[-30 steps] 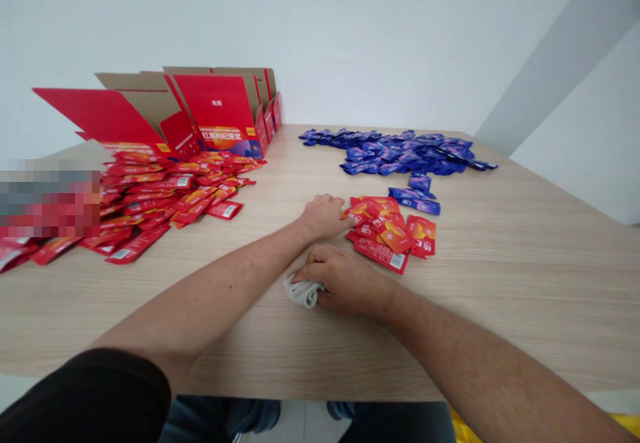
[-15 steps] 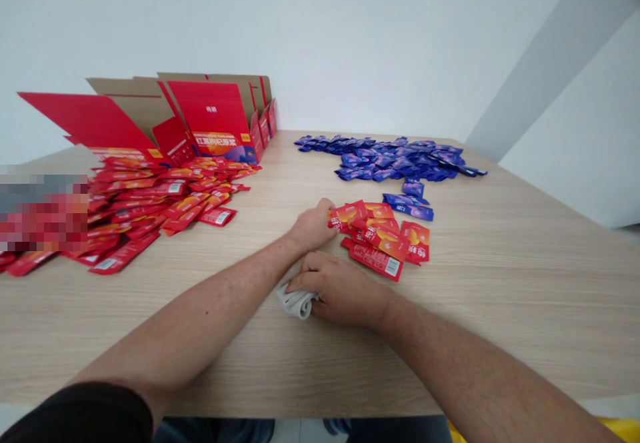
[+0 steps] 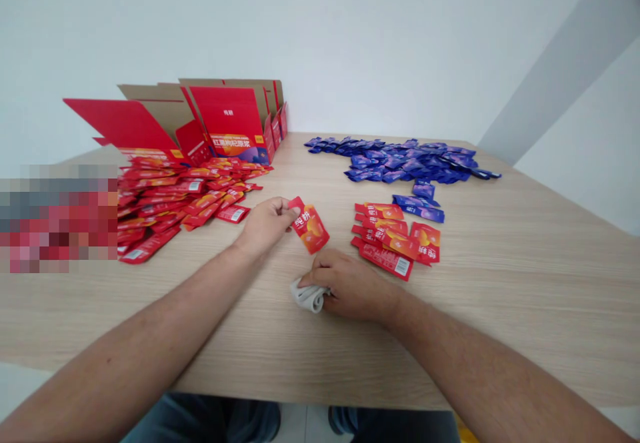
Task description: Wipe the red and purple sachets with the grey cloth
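Pinched by one end in my left hand (image 3: 270, 222) is a red and orange pouch (image 3: 311, 228), held tilted with its printed face toward me. My right hand (image 3: 345, 282) is closed on a crumpled whitish cloth (image 3: 310, 296) at the table's near middle. Just beyond that hand lies a small group of red pouches (image 3: 385, 266), overlapping in a rough stack, one of them off to the right side. A large heap of similar red pouches (image 3: 165, 196) spreads to the left of my left hand.
Open red cartons (image 3: 227, 113) stand at the back left of the wooden table (image 3: 500, 323). Blue-purple pouches (image 3: 410, 160) are heaped at the back, with a few loose blue ones (image 3: 423, 213) in front. A pixelated patch covers the far left.
My left hand has drawn back leftward from the small red group, holding one pouch. My right hand keeps its hold on the cloth. The whole view has shifted slightly.
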A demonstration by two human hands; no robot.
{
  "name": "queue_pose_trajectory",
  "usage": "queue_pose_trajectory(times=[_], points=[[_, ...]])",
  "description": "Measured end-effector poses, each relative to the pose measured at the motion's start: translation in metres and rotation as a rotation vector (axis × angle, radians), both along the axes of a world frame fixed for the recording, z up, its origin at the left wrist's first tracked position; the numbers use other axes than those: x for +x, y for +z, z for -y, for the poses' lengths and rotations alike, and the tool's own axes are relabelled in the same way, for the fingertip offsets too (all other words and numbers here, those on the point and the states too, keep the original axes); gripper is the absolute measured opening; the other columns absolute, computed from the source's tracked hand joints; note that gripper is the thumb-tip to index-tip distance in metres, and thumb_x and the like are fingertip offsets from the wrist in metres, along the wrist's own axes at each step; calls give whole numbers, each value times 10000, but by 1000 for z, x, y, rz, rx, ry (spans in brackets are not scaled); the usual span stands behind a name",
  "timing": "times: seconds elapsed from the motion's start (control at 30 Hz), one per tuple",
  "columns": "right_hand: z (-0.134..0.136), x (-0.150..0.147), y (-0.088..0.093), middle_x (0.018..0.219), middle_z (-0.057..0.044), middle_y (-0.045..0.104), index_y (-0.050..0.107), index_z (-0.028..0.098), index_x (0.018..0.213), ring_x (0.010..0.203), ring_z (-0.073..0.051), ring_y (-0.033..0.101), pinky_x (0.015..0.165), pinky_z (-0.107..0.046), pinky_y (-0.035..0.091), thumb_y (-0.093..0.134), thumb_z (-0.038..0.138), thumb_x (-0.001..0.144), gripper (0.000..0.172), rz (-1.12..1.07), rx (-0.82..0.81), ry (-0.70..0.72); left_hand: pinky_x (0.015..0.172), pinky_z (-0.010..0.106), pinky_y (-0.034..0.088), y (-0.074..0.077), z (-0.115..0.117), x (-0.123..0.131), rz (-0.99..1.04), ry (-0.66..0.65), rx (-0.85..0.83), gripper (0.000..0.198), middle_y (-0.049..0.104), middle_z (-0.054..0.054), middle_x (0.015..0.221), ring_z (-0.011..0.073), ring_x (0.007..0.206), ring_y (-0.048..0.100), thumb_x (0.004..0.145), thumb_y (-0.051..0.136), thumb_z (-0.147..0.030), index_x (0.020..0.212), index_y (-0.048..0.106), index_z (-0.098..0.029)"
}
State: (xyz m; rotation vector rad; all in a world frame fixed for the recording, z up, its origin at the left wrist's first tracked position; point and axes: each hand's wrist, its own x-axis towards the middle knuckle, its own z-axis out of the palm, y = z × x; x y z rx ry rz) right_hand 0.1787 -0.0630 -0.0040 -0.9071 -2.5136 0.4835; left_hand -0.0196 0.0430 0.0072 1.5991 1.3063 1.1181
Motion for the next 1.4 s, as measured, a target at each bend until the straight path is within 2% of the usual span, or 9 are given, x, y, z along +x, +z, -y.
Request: queue_pose_trajectory(times=[0.17,0.27,0.5,0.73,0.83,0.93,1.03,1.1,1.4], points=[[6,0,5,1053,-76,691,768,202,1140,922,-189,614,813,-300,488,743,126,822,328,2,-8,49,513,221,345,-7,19,-4,228,-31,-112,276,556,-40,605,91,514,452,737,730,-412,771,603,-169],[9,-1,8,1044,-70,696,770,204,1131,903,-179,618,787,-286,484,749,122,824,319,-6,-50,73,545,225,393,-14,25,-1,283,-63,-184,253,607,-27,664,101,548,499,748,703,-373,871,641,-160],[8,1,9,1043,-66,696,763,211,1127,908,-175,634,763,-275,499,746,75,781,372,-80,-129,99,551,226,407,-21,24,-5,24,-191,-199,166,659,-5,706,117,589,552,798,674,-321,858,669,-167],[5,10,11,978,-43,649,750,228,1145,827,-134,628,690,-239,501,732,52,802,386,-180,-202,106,502,222,386,-25,24,-1,-49,-146,-180,145,640,-9,660,109,548,526,834,652,-311,787,653,-174],[2,14,13,953,-39,646,725,248,1208,838,-144,629,701,-253,516,719,104,861,376,-274,-107,94,478,226,388,-29,25,2,25,-166,-247,141,623,-18,629,111,511,521,840,646,-318,810,658,-181],[0,16,13,978,-56,654,705,252,1240,870,-172,638,719,-292,534,704,125,885,377,-330,126,-50,482,223,378,-32,29,5,54,-199,-280,159,634,-9,627,112,519,522,821,675,-333,792,670,-177],[-4,16,8,986,-78,647,715,230,1202,871,-195,622,723,-324,538,720,149,888,323,-270,366,-225,490,219,356,-30,35,11,82,-251,-313,141,635,-7,631,104,531,508,788,710,-306,774,687,-167],[-5,14,5,970,-87,649,722,206,1178,859,-203,611,718,-337,535,722,176,897,283,-202,412,-243,504,224,368,-27,40,15,148,-287,-375,70,632,-11,627,104,533,509,771,696,-237,770,690,-167],[18,4,21,1000,-65,694,750,226,1093,894,-199,608,764,-332,506,723,185,884,215,128,128,165,505,232,361,-23,43,18,316,-195,-475,110,581,-20,583,101,503,491,801,661,-169,706,606,-179]])
